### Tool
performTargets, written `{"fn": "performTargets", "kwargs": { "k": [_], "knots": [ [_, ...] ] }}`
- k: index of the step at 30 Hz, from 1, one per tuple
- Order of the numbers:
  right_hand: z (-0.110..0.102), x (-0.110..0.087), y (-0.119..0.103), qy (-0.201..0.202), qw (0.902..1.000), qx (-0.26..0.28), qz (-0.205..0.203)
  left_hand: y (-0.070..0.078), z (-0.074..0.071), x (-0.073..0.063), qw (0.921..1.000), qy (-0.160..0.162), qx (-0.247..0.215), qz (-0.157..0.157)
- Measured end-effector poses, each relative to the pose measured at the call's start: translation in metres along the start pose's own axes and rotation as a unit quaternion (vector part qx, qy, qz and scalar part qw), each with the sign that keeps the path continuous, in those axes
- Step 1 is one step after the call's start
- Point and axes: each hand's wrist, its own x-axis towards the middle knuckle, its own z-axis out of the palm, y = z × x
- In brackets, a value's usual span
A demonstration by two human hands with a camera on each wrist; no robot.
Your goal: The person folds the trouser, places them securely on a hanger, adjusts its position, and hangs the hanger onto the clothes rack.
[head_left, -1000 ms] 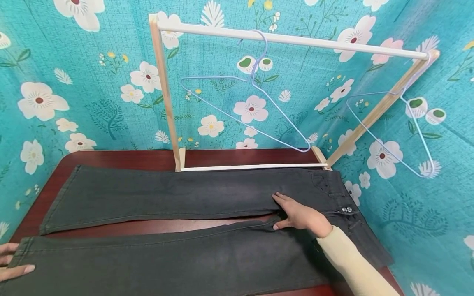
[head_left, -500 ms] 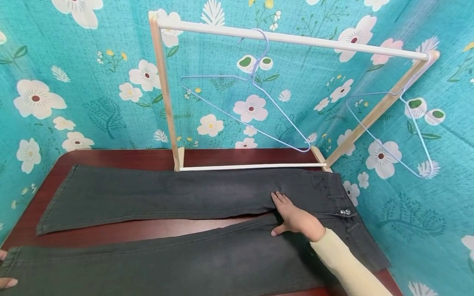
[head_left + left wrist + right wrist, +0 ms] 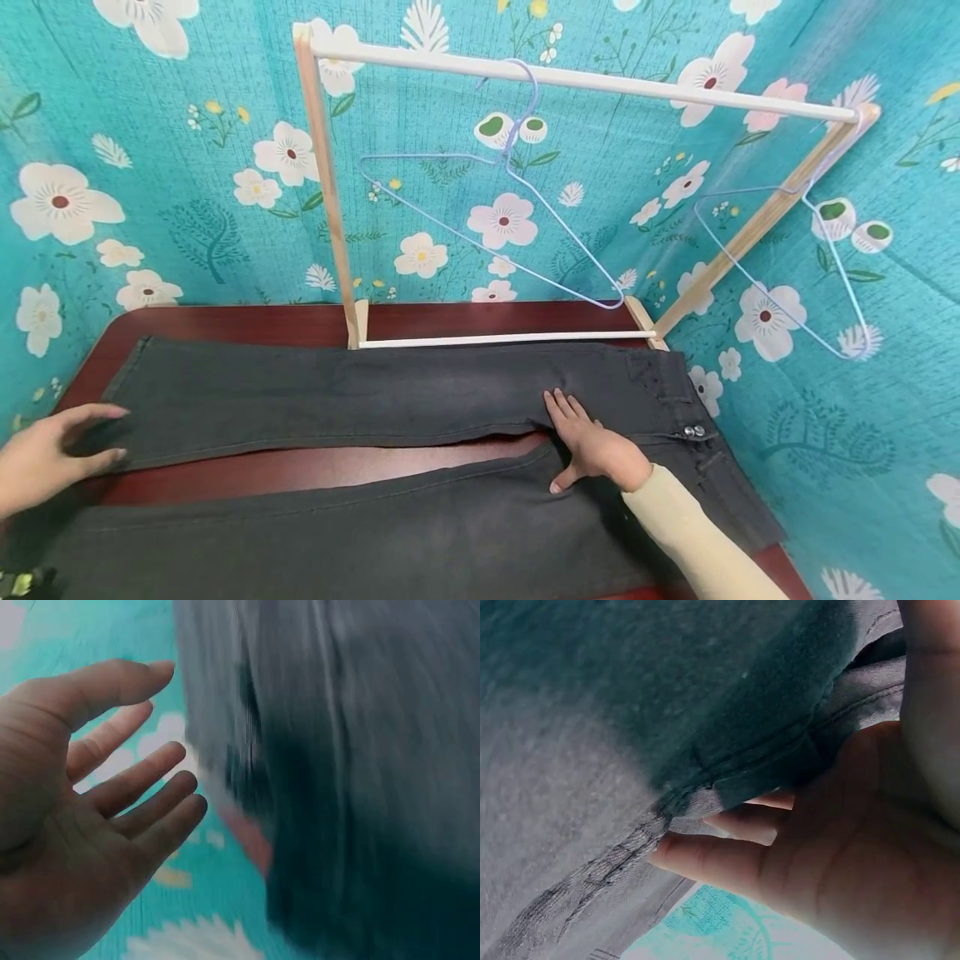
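Your dark grey trousers (image 3: 420,525) lie spread across the dark red table (image 3: 232,320), waistband (image 3: 716,467) to the right and both legs running left. A strip of bare tabletop shows between the far leg (image 3: 337,387) and the near leg (image 3: 300,542). Your left hand (image 3: 47,458) is at the left end of the far leg, thumb and fingers apart, gripping nothing; whether its fingertips touch the cloth cannot be told. Your right hand (image 3: 597,447) rests on the trousers where the legs meet, fingers extended and thumb held away, pressing on the cloth without grasping it. To the right of that hand, two metal buttons (image 3: 693,431) sit at the waistband's front. A pale sleeve (image 3: 697,521) covers your right forearm. Beyond the far leg stands a wooden rack (image 3: 324,183) with a white top bar (image 3: 600,81). One lilac hanger (image 3: 511,148) hangs near the bar's middle, a second hanger (image 3: 806,195) at its right end. Turquoise floral fabric (image 3: 251,258) backs the scene.
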Motion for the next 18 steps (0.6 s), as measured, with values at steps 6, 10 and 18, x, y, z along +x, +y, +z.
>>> {"fn": "performTargets", "kwargs": {
  "k": [6, 10, 18],
  "knots": [
    [-0.014, -0.01, 0.016, 0.01, 0.9974, 0.014, -0.069, 0.035, -0.001, 0.025, 0.9923, -0.12, 0.017, 0.027],
    [-0.03, -0.023, 0.038, 0.025, 0.9981, 0.033, -0.045, 0.041, 0.002, 0.031, 0.9874, -0.156, 0.021, 0.011],
    [-0.032, -0.037, 0.102, 0.015, 0.9916, 0.026, 0.126, 0.034, 0.004, 0.031, 0.9823, -0.186, 0.021, 0.001]
  ]
}}
